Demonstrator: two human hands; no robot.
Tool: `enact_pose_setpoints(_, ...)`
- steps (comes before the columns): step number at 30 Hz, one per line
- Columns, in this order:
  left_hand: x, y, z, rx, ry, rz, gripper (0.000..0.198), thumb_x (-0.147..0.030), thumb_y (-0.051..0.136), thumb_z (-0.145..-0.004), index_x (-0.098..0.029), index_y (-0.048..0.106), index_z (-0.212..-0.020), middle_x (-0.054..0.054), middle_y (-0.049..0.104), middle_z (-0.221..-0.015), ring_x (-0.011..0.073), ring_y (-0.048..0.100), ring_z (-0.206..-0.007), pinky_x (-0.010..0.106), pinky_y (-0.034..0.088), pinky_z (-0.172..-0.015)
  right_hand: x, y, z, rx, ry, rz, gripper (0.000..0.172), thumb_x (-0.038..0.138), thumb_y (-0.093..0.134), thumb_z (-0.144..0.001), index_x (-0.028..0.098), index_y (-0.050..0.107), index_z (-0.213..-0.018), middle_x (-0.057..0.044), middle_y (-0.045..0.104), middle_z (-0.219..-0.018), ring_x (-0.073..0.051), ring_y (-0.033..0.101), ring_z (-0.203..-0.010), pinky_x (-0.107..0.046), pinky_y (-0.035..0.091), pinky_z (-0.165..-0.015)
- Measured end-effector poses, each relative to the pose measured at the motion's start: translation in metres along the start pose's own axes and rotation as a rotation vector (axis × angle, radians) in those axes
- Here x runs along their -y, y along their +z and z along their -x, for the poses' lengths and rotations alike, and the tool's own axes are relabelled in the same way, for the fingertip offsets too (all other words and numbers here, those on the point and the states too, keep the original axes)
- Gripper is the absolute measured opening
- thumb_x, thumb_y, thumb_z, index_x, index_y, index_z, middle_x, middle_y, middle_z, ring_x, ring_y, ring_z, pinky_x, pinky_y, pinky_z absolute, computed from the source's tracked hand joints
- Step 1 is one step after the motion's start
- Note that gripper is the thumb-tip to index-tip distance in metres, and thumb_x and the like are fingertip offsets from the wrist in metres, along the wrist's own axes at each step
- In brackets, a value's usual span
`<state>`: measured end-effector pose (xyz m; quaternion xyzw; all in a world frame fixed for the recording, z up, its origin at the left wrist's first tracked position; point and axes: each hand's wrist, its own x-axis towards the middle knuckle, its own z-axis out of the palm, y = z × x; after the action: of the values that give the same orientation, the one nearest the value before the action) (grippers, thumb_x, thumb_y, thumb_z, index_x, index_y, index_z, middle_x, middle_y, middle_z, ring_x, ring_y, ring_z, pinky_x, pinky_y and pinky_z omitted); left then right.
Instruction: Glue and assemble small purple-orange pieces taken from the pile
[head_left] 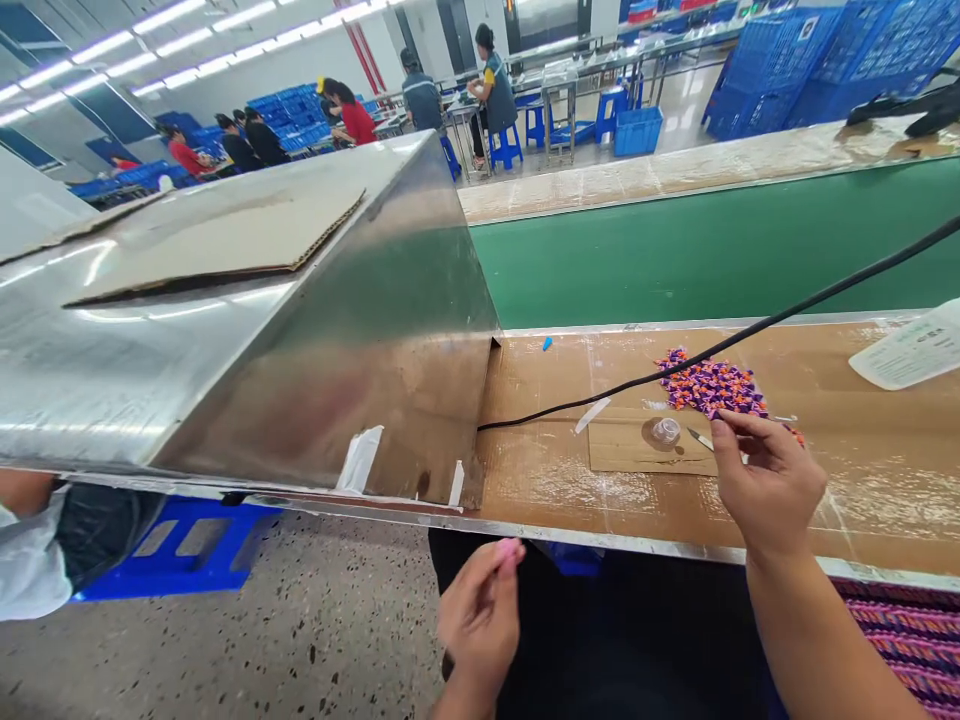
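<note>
The right hand [769, 490] sits over the cardboard-covered workbench [847, 500], its thumb and fingers pinched closed on a slim metal-tipped tool [701, 438], whose exact kind is too small to tell. The tip points left, toward a clear plastic dome [665, 430] resting on a brown cardboard sheet [649, 450]. Just past the fingertips lies a loose heap of small purple-and-orange pieces [712, 385], and a black cable [720, 340] runs across the bench beside it. The left hand [480, 610] is lower, just off the bench's near edge, its fingertips closed on a small pink item [510, 548]. A printed white sheet [915, 345] lies farther right of the right hand, a stainless steel hood [262, 330] stands left of both hands, and a green conveyor belt [675, 250] runs beyond the bench.
</note>
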<state>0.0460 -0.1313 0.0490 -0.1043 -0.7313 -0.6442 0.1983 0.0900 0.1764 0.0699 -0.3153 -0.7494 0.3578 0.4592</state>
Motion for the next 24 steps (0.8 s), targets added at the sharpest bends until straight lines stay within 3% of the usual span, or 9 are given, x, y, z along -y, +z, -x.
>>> enact_pose_setpoints(2,-0.008,0.032,-0.003,0.117,-0.198,0.121,0.024,-0.043,0.086,-0.088,-0.019,0.08,-0.089,0.007,0.08,-0.077,0.0197,0.078,-0.063,0.026,0.069,-0.063,0.008,0.008,0.011,0.056,0.066,-0.12,0.032,0.056,0.072,-0.094,0.024,0.075,-0.099,-0.01,0.08,-0.093,-0.024,0.075,-0.076,-0.039,0.065,-0.071)
enact_pose_setpoints(4,-0.014,0.06,-0.014,0.17,-0.36,0.244,0.039,-0.053,0.089,-0.084,-0.017,0.08,-0.096,0.008,0.08,-0.076,0.0197,0.078,-0.063,0.026,0.068,-0.065,0.017,0.015,0.026,0.167,0.122,-0.229,0.032,0.056,0.074,-0.093,0.024,0.076,-0.097,-0.009,0.081,-0.091,-0.024,0.077,-0.077,-0.038,0.067,-0.071)
enact_pose_setpoints(7,-0.018,0.087,-0.026,0.235,-0.456,0.345,0.051,-0.06,0.089,-0.08,-0.013,0.08,-0.098,0.01,0.08,-0.078,0.0206,0.079,-0.066,0.028,0.069,-0.067,0.032,0.017,0.048,0.337,0.19,-0.385,0.032,0.057,0.076,-0.093,0.025,0.076,-0.094,-0.007,0.081,-0.085,-0.023,0.078,-0.072,-0.036,0.068,-0.067)
enact_pose_setpoints(9,-0.02,0.095,-0.028,0.281,-0.399,0.345,0.044,-0.057,0.086,-0.086,-0.014,0.081,-0.095,0.011,0.081,-0.079,0.02,0.079,-0.067,0.028,0.068,-0.067,0.043,0.014,0.056,0.394,0.226,-0.472,0.035,0.059,0.077,-0.093,0.024,0.076,-0.093,-0.007,0.081,-0.083,-0.021,0.076,-0.066,-0.033,0.068,-0.061)
enact_pose_setpoints(13,-0.025,0.1,-0.027,0.358,-0.011,0.289,0.013,-0.031,0.076,-0.098,-0.023,0.084,-0.092,0.006,0.083,-0.089,0.0179,0.081,-0.079,0.026,0.068,-0.076,0.059,0.007,0.061,0.469,0.27,-0.6,0.036,0.06,0.077,-0.093,0.024,0.076,-0.092,-0.006,0.081,-0.081,-0.018,0.072,-0.058,-0.029,0.065,-0.054)
enact_pose_setpoints(16,-0.029,0.102,-0.028,0.401,0.166,0.254,0.018,-0.018,0.073,-0.099,-0.029,0.085,-0.106,0.005,0.084,-0.1,0.0188,0.082,-0.092,0.028,0.068,-0.085,0.065,0.004,0.059,0.48,0.298,-0.646,0.035,0.059,0.079,-0.092,0.025,0.075,-0.092,-0.005,0.08,-0.079,-0.017,0.071,-0.056,-0.028,0.065,-0.053)
enact_pose_setpoints(20,-0.032,0.106,-0.025,0.427,0.216,0.248,0.022,-0.016,0.071,-0.1,-0.028,0.084,-0.113,0.007,0.084,-0.107,0.0201,0.083,-0.096,0.03,0.069,-0.087,0.065,0.004,0.06,0.47,0.327,-0.659,0.038,0.062,0.081,-0.09,0.024,0.075,-0.09,-0.004,0.078,-0.079,-0.016,0.072,-0.055,-0.027,0.066,-0.054)
enact_pose_setpoints(24,-0.033,0.11,-0.018,0.37,0.049,0.324,0.008,-0.027,0.078,-0.097,-0.022,0.085,-0.098,0.008,0.084,-0.095,0.0206,0.083,-0.087,0.029,0.069,-0.081,0.06,0.004,0.065,0.407,0.336,-0.687,0.036,0.058,0.082,-0.09,0.023,0.074,-0.092,-0.004,0.078,-0.078,-0.017,0.073,-0.057,-0.027,0.067,-0.055)
